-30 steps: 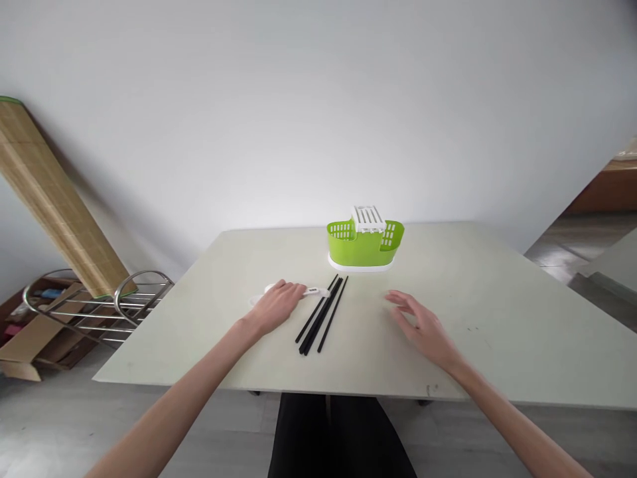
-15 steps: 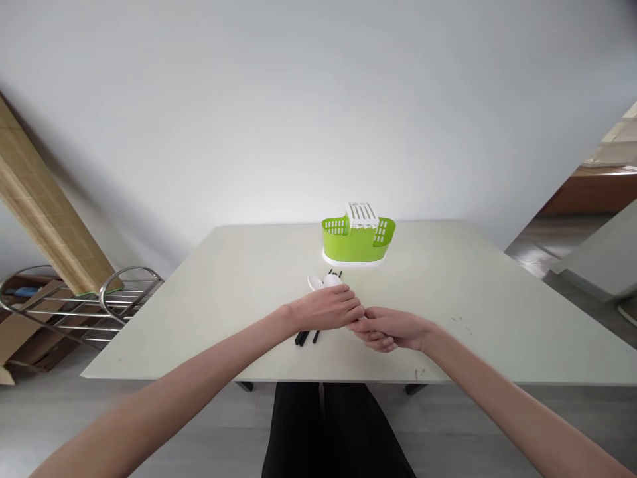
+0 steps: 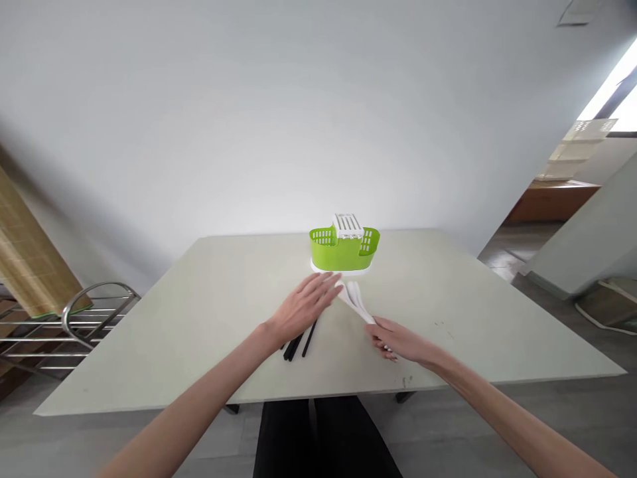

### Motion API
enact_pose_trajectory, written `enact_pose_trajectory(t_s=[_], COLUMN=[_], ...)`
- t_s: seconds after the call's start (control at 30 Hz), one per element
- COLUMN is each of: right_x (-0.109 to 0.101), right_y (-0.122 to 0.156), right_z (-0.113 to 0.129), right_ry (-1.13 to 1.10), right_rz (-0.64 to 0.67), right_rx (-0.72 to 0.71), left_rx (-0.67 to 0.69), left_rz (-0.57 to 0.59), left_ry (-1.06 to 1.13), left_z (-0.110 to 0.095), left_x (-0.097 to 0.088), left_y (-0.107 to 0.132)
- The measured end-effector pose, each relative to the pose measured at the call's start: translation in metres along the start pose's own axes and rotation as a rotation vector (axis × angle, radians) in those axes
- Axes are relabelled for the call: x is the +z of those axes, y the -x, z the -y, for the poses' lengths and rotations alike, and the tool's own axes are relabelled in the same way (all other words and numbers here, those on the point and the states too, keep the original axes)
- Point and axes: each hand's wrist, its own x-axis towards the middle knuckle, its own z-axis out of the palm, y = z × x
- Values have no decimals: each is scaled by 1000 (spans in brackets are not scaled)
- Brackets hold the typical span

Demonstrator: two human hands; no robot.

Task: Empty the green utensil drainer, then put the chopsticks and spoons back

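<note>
Head view: the only view; everything below is seen in it.
Right hand (image 3: pixel 398 340): curled shut around the handle ends of the white spoons (image 3: pixel 355 297), which are gripped low over the table (image 3: pixel 472 312).
White spoons: held pointing up and away from the right fingers (image 3: pixel 384 345), with the bowls beyond the fingertips and just short of the green holder (image 3: pixel 343 249).
Left hand (image 3: pixel 298 311): spread flat with the fingers (image 3: pixel 321 290) stretched out; nothing is held. Whether the spoon bowls are touched by the fingertips cannot be told.
Black chopsticks (image 3: pixel 297 345): laid on the table under the left palm, with their near ends seen behind the wrist.
Green holder: stood just past both sets of fingertips, a white slotted insert (image 3: pixel 348 225) at its top.
Metal rack (image 3: pixel 79 318): seen on the floor, well to the left of the left fingers.
</note>
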Motion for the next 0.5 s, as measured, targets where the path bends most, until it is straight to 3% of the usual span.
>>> enact_pose_trajectory(t_s=[0.1,0.23,0.37,0.5], right_x=[-20,-37,-32,-21], right_y=[-2,0,2,1], right_z=[-15,-28,-30,-28], right_ry=[235,599,815,929], right_rz=[-207,-414,-409,-398], right_rx=[14,77,137,172], left_rx=[-265,-486,-621,-694], left_rz=[-53,-38,-57,-103], left_ry=[47,157,293,373], left_z=[14,23,23,24], left_x=[6,24,42,48], left_y=[23,60,84,94])
